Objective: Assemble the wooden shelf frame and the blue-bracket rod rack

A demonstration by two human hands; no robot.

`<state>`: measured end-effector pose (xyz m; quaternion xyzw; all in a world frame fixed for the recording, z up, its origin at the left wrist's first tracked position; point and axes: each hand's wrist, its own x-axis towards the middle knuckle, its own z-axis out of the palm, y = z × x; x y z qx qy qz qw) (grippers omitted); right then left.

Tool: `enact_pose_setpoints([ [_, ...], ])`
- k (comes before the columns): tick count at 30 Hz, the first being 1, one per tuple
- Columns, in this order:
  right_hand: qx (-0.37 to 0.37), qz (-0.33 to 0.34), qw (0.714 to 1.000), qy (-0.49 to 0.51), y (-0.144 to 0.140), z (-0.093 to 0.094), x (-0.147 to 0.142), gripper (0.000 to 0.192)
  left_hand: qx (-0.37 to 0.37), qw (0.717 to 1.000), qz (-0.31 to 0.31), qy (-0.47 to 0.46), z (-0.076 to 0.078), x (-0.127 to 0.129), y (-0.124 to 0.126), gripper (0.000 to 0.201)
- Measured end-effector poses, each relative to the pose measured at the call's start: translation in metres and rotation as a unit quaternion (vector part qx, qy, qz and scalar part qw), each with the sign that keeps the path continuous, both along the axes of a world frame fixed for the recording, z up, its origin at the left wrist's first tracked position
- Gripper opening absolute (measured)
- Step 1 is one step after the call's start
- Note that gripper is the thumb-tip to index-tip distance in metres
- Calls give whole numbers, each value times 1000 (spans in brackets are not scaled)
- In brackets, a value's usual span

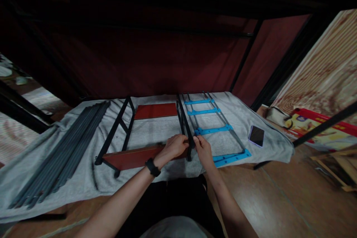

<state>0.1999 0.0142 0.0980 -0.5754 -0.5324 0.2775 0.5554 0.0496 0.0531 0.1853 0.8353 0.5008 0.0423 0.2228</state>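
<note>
A rack of black metal side frames and reddish-brown boards lies on a grey cloth in front of me. At the near end of its right black metal frame (184, 119), my left hand (176, 145) is closed, its fingers against the bar's left side. My right hand (204, 150) is closed at the same bar from the right, fingertips pinched; whatever is between them is hidden. The near board (131, 158) stands on edge beneath my left wrist, which wears a black watch (153, 167). The far board (156, 111) spans the two side frames. The left black metal frame (117, 128) stands apart from my hands.
Several dark grey tubes (67, 148) lie in a row at left. Blue plastic brackets joined by grey tubes (213, 130) lie right of the rack. A phone (256, 136) rests near the right edge of the cloth (237, 109). Dark bed posts and a red panel (156, 59) enclose the back.
</note>
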Motion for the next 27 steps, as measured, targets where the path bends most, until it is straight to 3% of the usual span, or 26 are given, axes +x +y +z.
enact_pose_setpoints([
  [4,8,15,999,51,-2,-1,2,30,-8,1000,11,-7,-2,1,1,23],
  [7,32,4,999,-30,0,-2,2,26,4,1000,14,-5,-3,2,1,23],
  [10,5,-12,998,-67,2,-1,1,30,11,1000,7,-5,-4,1,-1,23],
  [13,-30,-1,998,-51,-1,-1,1,34,19,1000,5,0,-5,1,-3,24],
  [18,0,57,998,17,-3,-2,6,28,28,999,5,18,-8,2,-6,26],
  [23,-13,11,997,-78,2,0,3,35,49,998,-12,34,-9,2,-6,23],
  [27,-39,12,999,-13,-1,-2,1,39,36,999,-13,29,-7,1,-5,24],
])
